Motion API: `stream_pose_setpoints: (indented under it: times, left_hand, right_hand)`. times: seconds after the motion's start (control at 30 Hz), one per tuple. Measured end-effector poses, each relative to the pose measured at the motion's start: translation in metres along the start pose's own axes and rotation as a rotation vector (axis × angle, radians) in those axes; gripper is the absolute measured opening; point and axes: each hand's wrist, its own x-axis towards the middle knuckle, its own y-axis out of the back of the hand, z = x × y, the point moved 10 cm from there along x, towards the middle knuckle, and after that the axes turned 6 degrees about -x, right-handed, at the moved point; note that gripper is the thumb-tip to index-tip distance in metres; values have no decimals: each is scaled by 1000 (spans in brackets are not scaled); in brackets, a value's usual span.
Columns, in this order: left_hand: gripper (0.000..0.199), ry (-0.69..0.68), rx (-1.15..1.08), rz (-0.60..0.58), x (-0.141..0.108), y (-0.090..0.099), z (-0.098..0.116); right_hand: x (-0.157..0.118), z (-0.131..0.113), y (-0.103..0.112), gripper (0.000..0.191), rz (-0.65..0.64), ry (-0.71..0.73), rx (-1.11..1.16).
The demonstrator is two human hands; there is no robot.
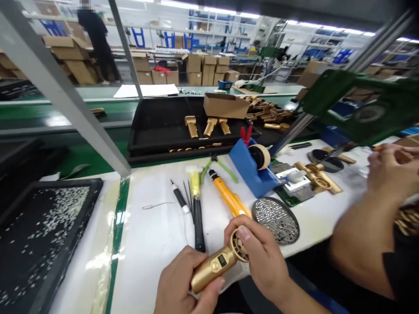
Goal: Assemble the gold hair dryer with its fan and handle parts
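Note:
A gold handheld fan (213,267) with a small dark display and a round button lies across both my hands, above the near edge of the table. My left hand (183,279) is wrapped round its handle end. The fingers of my right hand (258,253) grip the round, slotted head, with the thumb on its front. Just beyond lie an orange electric screwdriver (231,196), a hammer (196,205) with a yellow-wrapped head end, a black-and-white pen-like tool (179,197) and green-handled pliers (225,170). A round dish (276,220) of small metal parts sits beside my right hand.
A blue tape dispenser (252,174) stands behind the dish. Black trays (157,126) hold more gold fan parts; another tray (19,218) at left holds small white pieces. At right are a co-worker's arm (363,226) and a green machine (356,104). A grey post (72,100) rises at left.

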Motion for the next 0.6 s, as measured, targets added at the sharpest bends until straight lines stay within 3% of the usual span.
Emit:
stream_pose_setpoints:
  times: [0.17,0.27,0.33,0.4,0.53,0.6]
  left_hand:
    - [11,-225,164,-65,0,1,15]
    - [3,-360,300,-74,0,2,29]
    - [4,-362,353,-78,3,1,30]
    - [5,-353,400,-66,7,0,29]
    - [6,-421,453,-4,9,-1,31]
    - [8,-433,439,-71,6,-9,28]
  right_hand:
    - [-4,9,-11,50,-99,-67,38]
    - [-13,15,-8,39,-118,-84,-84]
    - [-20,11,-3,31,-83,-9,-169]
    - [-29,12,-4,40,-55,30,-205]
    - [-37,26,-9,43,29,-35,-142]
    - [-35,28,-10,42,73,-22,-111]
